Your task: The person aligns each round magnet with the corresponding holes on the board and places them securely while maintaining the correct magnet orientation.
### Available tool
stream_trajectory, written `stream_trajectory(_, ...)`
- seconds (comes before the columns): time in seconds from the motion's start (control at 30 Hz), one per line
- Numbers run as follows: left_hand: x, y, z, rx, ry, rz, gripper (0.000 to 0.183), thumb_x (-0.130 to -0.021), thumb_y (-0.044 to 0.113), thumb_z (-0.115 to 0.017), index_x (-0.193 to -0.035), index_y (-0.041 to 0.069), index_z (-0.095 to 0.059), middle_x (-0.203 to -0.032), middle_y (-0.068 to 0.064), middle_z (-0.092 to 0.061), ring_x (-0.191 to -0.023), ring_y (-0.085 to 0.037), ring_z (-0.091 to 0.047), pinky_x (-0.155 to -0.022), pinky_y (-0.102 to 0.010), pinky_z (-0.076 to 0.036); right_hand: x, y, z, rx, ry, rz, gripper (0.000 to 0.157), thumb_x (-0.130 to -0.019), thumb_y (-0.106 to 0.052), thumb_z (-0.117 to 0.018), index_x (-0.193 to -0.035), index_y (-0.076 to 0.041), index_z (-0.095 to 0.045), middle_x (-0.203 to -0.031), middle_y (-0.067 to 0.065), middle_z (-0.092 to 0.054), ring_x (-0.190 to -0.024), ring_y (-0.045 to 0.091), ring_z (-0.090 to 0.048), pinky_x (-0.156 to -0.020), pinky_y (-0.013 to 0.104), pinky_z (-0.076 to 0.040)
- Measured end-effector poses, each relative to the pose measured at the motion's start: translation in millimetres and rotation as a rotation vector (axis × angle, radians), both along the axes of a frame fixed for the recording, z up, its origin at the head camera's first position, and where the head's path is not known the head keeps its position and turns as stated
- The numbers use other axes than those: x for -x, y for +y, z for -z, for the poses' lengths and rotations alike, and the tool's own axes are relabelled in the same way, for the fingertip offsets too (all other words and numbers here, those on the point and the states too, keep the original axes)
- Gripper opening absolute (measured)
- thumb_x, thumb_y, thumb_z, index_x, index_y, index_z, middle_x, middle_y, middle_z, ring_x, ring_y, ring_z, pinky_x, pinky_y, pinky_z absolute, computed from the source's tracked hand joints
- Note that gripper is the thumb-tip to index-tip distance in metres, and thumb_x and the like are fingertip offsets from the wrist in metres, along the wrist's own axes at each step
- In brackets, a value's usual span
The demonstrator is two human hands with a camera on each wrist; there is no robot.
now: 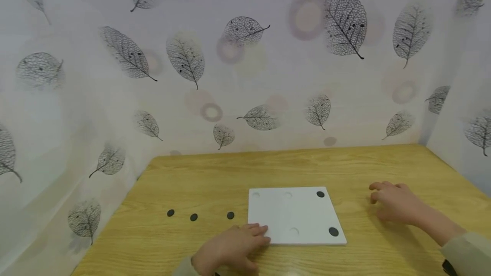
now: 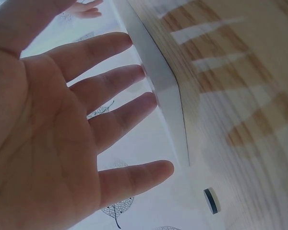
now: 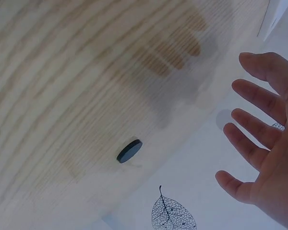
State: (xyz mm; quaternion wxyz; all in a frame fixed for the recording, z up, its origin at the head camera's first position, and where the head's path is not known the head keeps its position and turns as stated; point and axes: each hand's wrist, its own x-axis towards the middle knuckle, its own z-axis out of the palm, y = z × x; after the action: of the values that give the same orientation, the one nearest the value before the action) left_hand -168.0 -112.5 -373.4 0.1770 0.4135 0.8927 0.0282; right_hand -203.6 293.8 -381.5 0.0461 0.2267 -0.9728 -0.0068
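Note:
A white board (image 1: pixel 293 208) with shallow round recesses lies flat on the wooden table. Black discs sit at its far right corner (image 1: pixel 320 194) and near right corner (image 1: pixel 333 231). My left hand (image 1: pixel 234 246) has its fingers spread, fingertips at the board's near left corner, covering that part. To the right of the board, my right hand (image 1: pixel 399 203) hovers over the table with loosely bent fingers and nothing held. The right wrist view has another black disc (image 3: pixel 129 151) on the table near that hand; in the head view the hand hides it.
Three loose black discs lie left of the board: the leftmost disc (image 1: pixel 170 213), the middle disc (image 1: pixel 194 217) and the nearest disc (image 1: pixel 230 215). A pale leaf-print sheet (image 1: pixel 268 76) hangs behind the wooden table (image 1: pixel 215 173) and along both sides.

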Motion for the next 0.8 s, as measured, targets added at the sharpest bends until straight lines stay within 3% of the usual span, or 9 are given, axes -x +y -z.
stream_trajectory(0.33,-0.3,-1,-0.9,-0.004,0.013,0.009,0.056,-0.076,0.041,-0.065,-0.126,0.024,-0.048,-0.137,0.005,-0.034,-0.124,-0.015,-0.032,-0.088,-0.044,-0.038,-4.0,20,3.0,-0.008,-0.003,0.017,0.021,-0.056,-0.018,-0.075,-0.073,-0.019,-0.063,-0.101,0.015,-0.056,-0.089,0.037,-0.052,-0.063,0.060,-0.036)
stream_trajectory(0.63,1.6,-1,0.1,-0.012,0.012,0.028,0.055,-0.077,0.041,-0.064,-0.126,0.024,-0.048,-0.137,0.004,-0.035,-0.123,-0.016,-0.033,-0.086,-0.044,-0.039,-8.7,33,3.0,-0.006,-0.053,0.082,0.021,-0.055,-0.016,-0.071,-0.074,-0.018,-0.063,-0.103,0.017,-0.055,-0.092,0.040,-0.050,-0.065,0.063,-0.034)
stream_trajectory(0.8,2.6,-1,0.1,-0.012,0.007,0.031,0.054,-0.077,0.042,-0.064,-0.126,0.024,-0.048,-0.136,0.004,-0.035,-0.123,-0.016,-0.034,-0.086,-0.044,-0.039,-11.7,41,5.3,-0.004,-0.027,0.078,0.020,-0.055,-0.015,-0.070,-0.073,-0.019,-0.062,-0.100,0.016,-0.056,-0.090,0.039,-0.051,-0.063,0.063,-0.034)
